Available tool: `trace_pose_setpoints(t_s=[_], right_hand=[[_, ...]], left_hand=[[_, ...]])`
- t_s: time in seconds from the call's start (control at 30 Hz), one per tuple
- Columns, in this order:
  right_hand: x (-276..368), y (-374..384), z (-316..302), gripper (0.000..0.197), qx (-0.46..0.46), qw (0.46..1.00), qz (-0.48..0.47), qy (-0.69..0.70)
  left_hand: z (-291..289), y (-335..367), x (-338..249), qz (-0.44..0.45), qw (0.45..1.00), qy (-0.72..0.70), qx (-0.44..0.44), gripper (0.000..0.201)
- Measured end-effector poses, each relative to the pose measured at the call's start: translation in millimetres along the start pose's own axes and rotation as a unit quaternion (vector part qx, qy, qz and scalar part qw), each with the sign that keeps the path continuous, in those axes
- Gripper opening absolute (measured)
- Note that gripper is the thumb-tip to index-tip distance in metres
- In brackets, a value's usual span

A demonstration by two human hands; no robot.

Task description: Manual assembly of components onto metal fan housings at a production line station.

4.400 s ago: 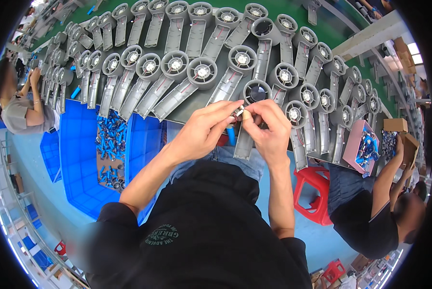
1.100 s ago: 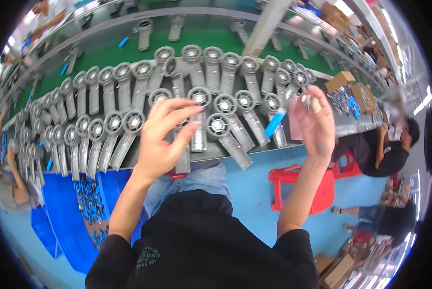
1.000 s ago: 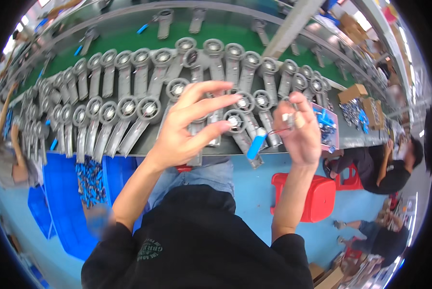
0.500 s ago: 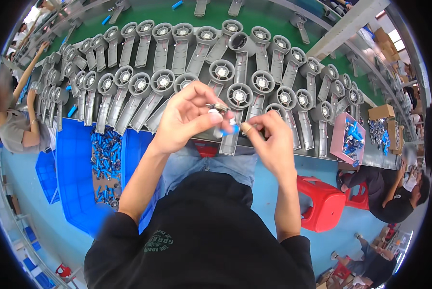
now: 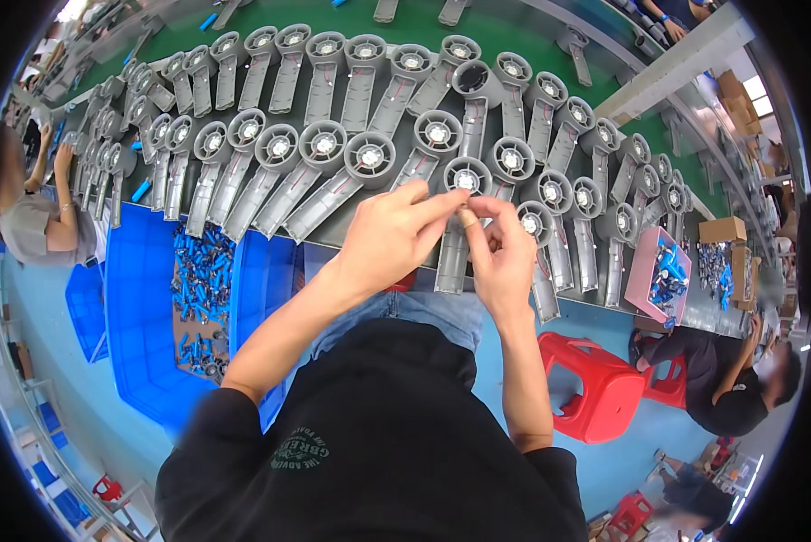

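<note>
My left hand (image 5: 389,237) and my right hand (image 5: 505,255) meet over a grey handheld-fan housing (image 5: 452,260), just below its round spoked head. The fingers of my left hand are closed, the index fingertip reaching the rim of that head. Thumb and fingers of my right hand are pinched together beside it. Whatever lies between the fingertips is hidden. The housing lies with its open handle toward me, and a white hub sits in its ring. To the left lies another fan housing (image 5: 369,158), to the right a third housing (image 5: 534,222).
Rows of similar grey housings cover the metal table. A green belt (image 5: 550,63) runs behind them. At right stands a pink bin (image 5: 642,271) with blue cylinders, and at left a blue crate (image 5: 139,316) of blue parts. Red stools (image 5: 595,384) stand at right; co-workers sit on both sides.
Both hands have come together over the fan housing. The small metal-and-white piece and blue part at my left fingers are now out of sight. The view has shifted slightly.
</note>
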State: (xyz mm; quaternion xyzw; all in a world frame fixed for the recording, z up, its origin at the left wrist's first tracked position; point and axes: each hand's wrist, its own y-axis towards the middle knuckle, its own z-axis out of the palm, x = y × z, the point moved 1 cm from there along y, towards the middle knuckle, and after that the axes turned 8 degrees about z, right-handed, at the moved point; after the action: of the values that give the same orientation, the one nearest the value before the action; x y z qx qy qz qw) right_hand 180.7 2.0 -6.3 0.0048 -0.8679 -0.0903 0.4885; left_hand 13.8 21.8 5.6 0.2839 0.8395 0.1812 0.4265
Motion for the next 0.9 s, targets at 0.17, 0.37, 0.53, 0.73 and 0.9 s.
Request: trace_pose_setpoints(t_s=[0.17, 0.37, 0.53, 0.73, 0.9], right_hand=[[-14, 4, -1, 0.024, 0.054, 0.986, 0.062, 0.148], [-5, 5, -2, 0.021, 0.08, 0.991, 0.055, 0.093], [0, -2, 6, 0.017, 0.016, 0.998, -0.063, -0.004], [-7, -5, 16, 0.017, -0.084, 0.982, -0.15, -0.08], [-7, -4, 17, 0.015, -0.082, 0.984, -0.148, -0.056]], left_hand=[[1, 1, 12, 0.046, 0.997, 0.03, 0.054, 0.028], [-6, 5, 11, 0.046, 0.996, 0.031, 0.075, 0.021], [-2, 0, 6, -0.066, 0.994, -0.075, 0.053, 0.015], [-4, -4, -3, -0.195, 0.968, -0.152, 0.05, 0.018], [-7, -23, -1, -0.217, 0.962, -0.164, 0.021, 0.03]])
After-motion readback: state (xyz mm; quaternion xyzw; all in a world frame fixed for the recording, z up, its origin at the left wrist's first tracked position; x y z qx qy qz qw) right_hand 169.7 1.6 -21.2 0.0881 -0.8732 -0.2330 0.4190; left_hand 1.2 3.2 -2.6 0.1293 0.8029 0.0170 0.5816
